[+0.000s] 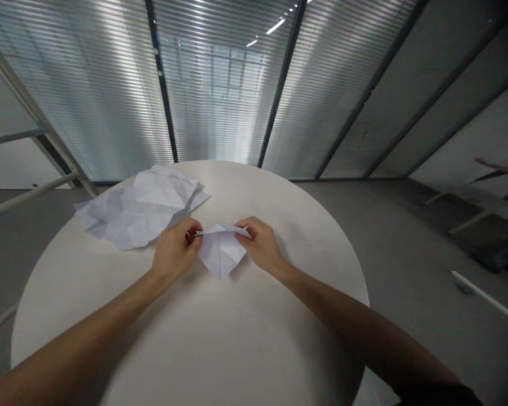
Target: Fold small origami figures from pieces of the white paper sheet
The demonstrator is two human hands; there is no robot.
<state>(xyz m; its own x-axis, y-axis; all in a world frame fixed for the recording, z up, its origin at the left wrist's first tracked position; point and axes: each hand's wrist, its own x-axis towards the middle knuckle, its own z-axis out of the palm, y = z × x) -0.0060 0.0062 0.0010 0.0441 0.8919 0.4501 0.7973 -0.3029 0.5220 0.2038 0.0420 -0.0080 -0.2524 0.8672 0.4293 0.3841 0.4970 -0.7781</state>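
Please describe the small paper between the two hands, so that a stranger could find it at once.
On the round white table, near its middle, the left hand and right hand pinch a small folded paper. Unlike the larger creased sheets beyond the left hand, it tapers to a point toward the person.

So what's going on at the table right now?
A person is handling a small folded paper on the round white table. The left hand pinches its upper left corner and the right hand pinches its upper right edge, while its lower point rests on the tabletop. A pile of creased sheets lies just beyond the left hand, untouched.
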